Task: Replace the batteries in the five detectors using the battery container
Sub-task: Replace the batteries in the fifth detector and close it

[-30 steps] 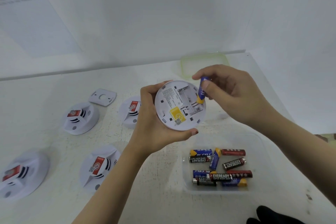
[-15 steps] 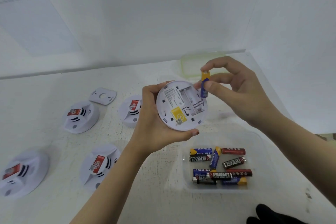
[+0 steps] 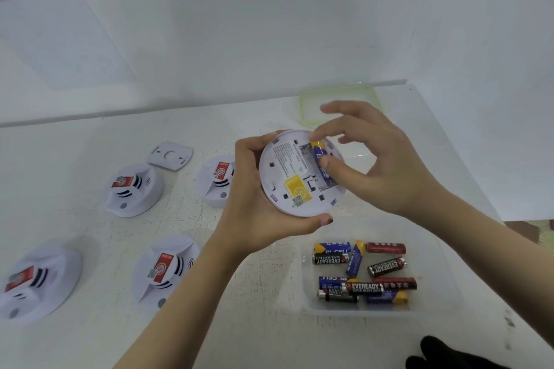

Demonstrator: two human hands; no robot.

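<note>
While your left hand [image 3: 254, 207] is gripping the open detector [image 3: 287, 180], your right hand [image 3: 386, 168] is pinching a battery [image 3: 320, 150] into it, four other detectors [image 3: 135, 190] likely waiting at frame left.

I see a scuffed white table [image 3: 75, 141] across my lower view. A plain white wall [image 3: 269, 24] fills 12 o'clock, a printed sheet [image 3: 45, 24] at 10, brownish floor [image 3: 527, 231] at 3.
</note>
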